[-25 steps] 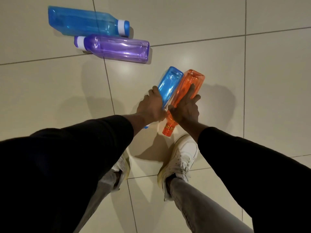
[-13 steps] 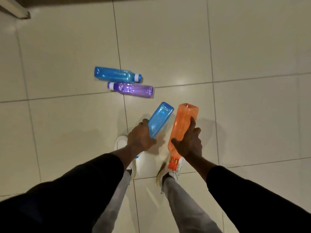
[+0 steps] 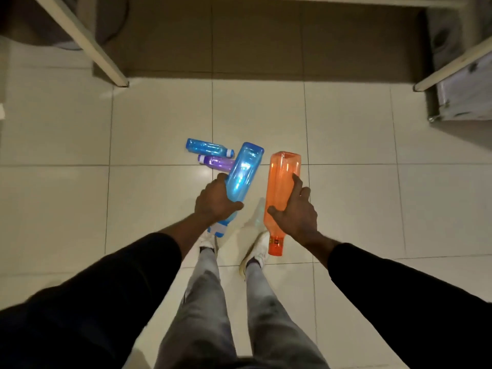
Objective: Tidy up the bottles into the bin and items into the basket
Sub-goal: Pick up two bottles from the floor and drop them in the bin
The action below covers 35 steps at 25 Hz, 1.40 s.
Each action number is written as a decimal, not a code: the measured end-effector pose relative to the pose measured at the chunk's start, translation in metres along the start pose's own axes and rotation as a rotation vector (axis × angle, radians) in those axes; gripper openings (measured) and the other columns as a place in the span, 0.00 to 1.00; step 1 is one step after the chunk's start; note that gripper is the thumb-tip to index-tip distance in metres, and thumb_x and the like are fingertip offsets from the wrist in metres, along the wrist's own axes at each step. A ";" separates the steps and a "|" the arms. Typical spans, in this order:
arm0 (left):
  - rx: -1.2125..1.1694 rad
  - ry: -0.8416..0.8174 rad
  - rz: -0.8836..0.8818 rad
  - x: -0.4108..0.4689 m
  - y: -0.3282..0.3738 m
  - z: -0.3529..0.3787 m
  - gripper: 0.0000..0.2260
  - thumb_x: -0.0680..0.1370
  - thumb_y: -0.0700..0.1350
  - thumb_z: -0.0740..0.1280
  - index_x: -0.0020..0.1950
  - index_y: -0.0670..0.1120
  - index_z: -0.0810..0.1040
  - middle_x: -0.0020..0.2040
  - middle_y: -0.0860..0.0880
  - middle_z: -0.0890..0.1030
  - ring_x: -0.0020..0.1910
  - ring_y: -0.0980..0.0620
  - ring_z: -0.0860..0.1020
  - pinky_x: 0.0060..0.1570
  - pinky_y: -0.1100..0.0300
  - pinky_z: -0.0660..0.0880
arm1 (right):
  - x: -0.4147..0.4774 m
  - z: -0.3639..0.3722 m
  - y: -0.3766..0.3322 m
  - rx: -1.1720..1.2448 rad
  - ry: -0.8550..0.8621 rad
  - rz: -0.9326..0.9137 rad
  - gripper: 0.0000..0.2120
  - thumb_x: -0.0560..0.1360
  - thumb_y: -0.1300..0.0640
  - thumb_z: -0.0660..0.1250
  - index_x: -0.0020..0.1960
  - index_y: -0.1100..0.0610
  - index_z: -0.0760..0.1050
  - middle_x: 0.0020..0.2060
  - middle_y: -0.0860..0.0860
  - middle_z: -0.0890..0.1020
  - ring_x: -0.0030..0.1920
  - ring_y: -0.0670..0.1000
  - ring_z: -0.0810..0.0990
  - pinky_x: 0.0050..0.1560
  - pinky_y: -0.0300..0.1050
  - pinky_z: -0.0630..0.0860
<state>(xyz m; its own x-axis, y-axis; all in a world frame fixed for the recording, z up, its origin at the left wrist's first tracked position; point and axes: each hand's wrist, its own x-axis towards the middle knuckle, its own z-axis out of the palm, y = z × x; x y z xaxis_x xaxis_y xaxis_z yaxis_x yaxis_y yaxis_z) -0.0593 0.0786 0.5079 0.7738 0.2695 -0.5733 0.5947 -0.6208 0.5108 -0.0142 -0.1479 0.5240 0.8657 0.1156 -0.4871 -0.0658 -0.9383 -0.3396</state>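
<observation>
My left hand [image 3: 214,201] grips a blue plastic bottle [image 3: 243,174] around its lower body, cap pointing down toward me. In my right hand [image 3: 295,211] is an orange bottle [image 3: 281,187], also held cap down, well above the floor. Two more bottles lie on the tiled floor beyond my hands: a second blue bottle [image 3: 206,148] with a white-ringed cap, and a purple bottle [image 3: 218,163] right beside it, partly hidden behind the held blue one. No bin or basket is in view.
I stand on pale floor tiles [image 3: 346,145] in white shoes [image 3: 255,249]. A pale table leg [image 3: 87,41] slants at the upper left and another [image 3: 452,62] at the upper right. A grey cabinet on casters [image 3: 463,97] stands at the far right.
Both hands have lifted the blue and orange bottles off the floor. My view has risen, so the two lying bottles look farther away and the table legs have come into view.
</observation>
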 end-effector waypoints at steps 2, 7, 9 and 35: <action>-0.015 0.050 -0.006 -0.035 -0.004 -0.018 0.40 0.65 0.59 0.83 0.70 0.47 0.70 0.58 0.49 0.81 0.50 0.50 0.79 0.45 0.55 0.75 | -0.022 -0.016 -0.020 0.008 -0.001 -0.064 0.52 0.68 0.37 0.74 0.80 0.49 0.47 0.64 0.57 0.69 0.52 0.64 0.81 0.43 0.52 0.74; -0.077 0.193 -0.071 -0.117 -0.028 -0.054 0.42 0.66 0.62 0.82 0.73 0.48 0.68 0.60 0.49 0.80 0.54 0.48 0.82 0.50 0.50 0.83 | -0.061 -0.033 -0.078 0.013 -0.027 -0.252 0.50 0.70 0.36 0.73 0.80 0.49 0.49 0.66 0.56 0.70 0.53 0.62 0.81 0.43 0.49 0.72; -0.096 0.231 -0.102 -0.137 -0.042 -0.070 0.43 0.66 0.62 0.81 0.74 0.49 0.68 0.60 0.50 0.81 0.54 0.48 0.82 0.51 0.48 0.83 | -0.069 -0.033 -0.103 0.015 -0.030 -0.310 0.49 0.70 0.36 0.73 0.80 0.48 0.49 0.66 0.55 0.70 0.53 0.61 0.81 0.43 0.48 0.72; -0.349 0.649 -0.627 -0.192 -0.328 -0.326 0.42 0.64 0.66 0.78 0.73 0.54 0.68 0.52 0.57 0.77 0.45 0.51 0.80 0.38 0.57 0.75 | -0.065 0.076 -0.538 -0.233 -0.165 -0.839 0.47 0.72 0.32 0.71 0.79 0.46 0.50 0.67 0.54 0.71 0.55 0.60 0.82 0.51 0.55 0.79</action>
<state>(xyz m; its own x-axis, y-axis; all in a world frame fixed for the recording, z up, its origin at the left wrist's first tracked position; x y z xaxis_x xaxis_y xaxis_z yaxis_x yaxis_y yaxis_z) -0.3314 0.4700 0.6591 0.2014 0.8965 -0.3947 0.8910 -0.0003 0.4540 -0.0726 0.3743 0.6776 0.4991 0.8243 -0.2674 0.6769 -0.5635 -0.4736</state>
